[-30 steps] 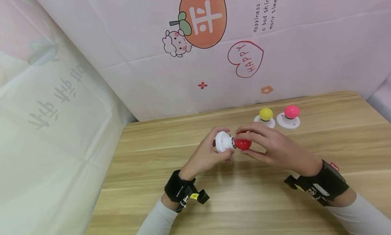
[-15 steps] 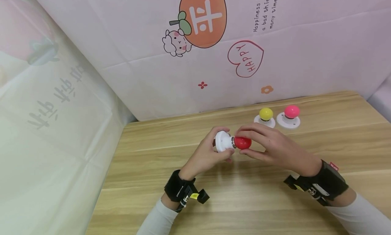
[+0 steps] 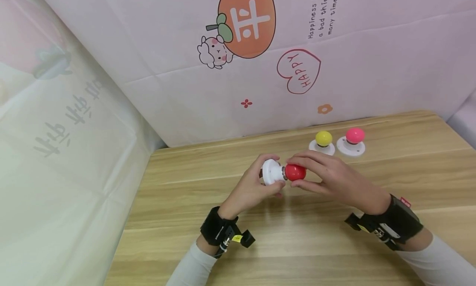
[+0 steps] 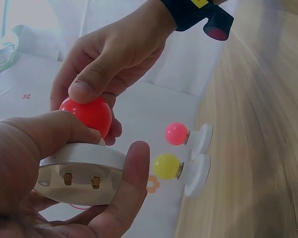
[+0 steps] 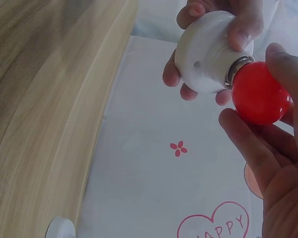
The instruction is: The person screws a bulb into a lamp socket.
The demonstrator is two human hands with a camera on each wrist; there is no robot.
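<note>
My left hand [image 3: 253, 184] grips a white lamp socket [image 3: 271, 172] by its round base, held sideways above the table. Its open underside shows two brass contacts in the left wrist view. A red light bulb [image 3: 295, 172] sits in the socket's mouth, a band of its metal screw base [image 5: 237, 69] showing between glass and socket. With thumb and fingers, my right hand [image 3: 327, 174] holds the bulb's round end. In the right wrist view, the thumb lies on one side of the red bulb [image 5: 260, 94] and the fingers on the other.
Toward the back right of the wooden table [image 3: 178, 220] stand two more white sockets, one with a yellow bulb [image 3: 324, 138], the other with a pink bulb [image 3: 355, 135]. A printed white cloth [image 3: 178, 100] hangs behind the table, and another cloth [image 3: 74, 174] hangs at the left.
My right fingers have shifted slightly on the red bulb, uncovering more of its top. The left hand and the socket have stayed in place.
</note>
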